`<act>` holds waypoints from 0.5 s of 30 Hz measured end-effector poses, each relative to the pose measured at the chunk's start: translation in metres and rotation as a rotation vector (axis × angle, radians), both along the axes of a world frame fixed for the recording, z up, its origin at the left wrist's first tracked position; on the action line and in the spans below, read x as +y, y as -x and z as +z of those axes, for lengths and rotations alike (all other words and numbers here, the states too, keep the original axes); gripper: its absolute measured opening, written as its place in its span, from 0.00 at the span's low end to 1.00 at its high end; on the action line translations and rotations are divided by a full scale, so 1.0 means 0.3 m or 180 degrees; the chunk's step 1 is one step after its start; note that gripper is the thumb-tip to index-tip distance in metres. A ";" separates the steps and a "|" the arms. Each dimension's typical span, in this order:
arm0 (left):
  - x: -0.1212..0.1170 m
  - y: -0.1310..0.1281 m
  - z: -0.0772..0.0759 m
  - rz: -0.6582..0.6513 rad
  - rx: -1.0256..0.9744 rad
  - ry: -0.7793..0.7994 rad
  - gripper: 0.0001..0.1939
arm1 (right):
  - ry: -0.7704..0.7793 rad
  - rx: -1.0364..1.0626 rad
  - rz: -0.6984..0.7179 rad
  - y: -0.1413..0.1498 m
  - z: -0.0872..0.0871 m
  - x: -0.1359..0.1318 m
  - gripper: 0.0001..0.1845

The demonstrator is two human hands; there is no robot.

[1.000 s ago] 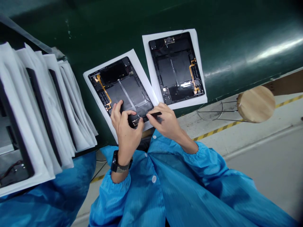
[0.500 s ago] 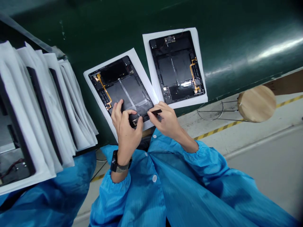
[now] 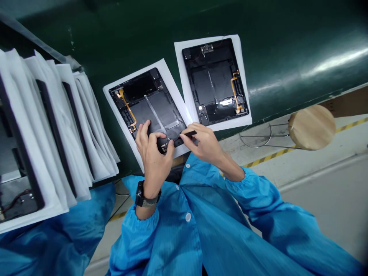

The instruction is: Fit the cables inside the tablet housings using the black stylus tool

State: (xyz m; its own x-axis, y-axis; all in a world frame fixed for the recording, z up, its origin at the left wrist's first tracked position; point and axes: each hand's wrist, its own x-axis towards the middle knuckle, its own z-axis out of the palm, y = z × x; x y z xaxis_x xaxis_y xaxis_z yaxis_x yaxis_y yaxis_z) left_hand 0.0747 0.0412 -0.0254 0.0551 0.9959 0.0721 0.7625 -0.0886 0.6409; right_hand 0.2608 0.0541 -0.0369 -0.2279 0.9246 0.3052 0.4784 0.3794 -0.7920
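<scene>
An opened tablet (image 3: pixel 138 107), its black inside bared with an orange flex cable and a pale ribbon strip, lies on a white foam sheet (image 3: pixel 164 69). My left hand (image 3: pixel 155 159) rests on its lower part, fingers spread, with thumb and index fingertip apart near the small circuit board (image 3: pixel 164 147). At the tablet's lower right edge, my right hand (image 3: pixel 205 143) pinches a short, flat black stick (image 3: pixel 190 133); its exact kind and its working tip are hard to make out.
A second opened tablet (image 3: pixel 212 84) lies on its own white sheet to the right. Tablets wrapped in white foam sheets (image 3: pixel 57 130) stand in a row at left, near a blue-clothed person (image 3: pixel 71 234). A round wooden stool (image 3: pixel 312 127) stands beyond the green table (image 3: pixel 273 50).
My right wrist and forearm have shifted slightly to the right, the fingers still at the tablet's edge. My left hand stays almost in place.
</scene>
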 end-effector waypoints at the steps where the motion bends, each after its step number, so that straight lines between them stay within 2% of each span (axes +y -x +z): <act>1: 0.000 -0.002 -0.001 0.0010 0.0003 -0.0016 0.08 | -0.0015 0.0021 0.0003 -0.001 0.000 0.001 0.10; 8: 0.001 -0.008 -0.001 0.0077 -0.0022 -0.0020 0.08 | -0.0028 0.0267 0.0081 -0.003 0.002 0.001 0.09; 15: 0.002 -0.007 -0.003 0.0073 0.0010 -0.0067 0.08 | -0.0035 0.0098 0.0113 -0.003 0.004 0.004 0.10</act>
State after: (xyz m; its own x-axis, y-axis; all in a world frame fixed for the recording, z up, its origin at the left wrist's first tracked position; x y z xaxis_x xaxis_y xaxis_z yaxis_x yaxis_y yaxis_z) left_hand 0.0767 0.0418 -0.0264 0.0326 0.9951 0.0930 0.7666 -0.0846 0.6365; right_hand 0.2618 0.0552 -0.0357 -0.2507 0.9127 0.3228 0.4398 0.4044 -0.8019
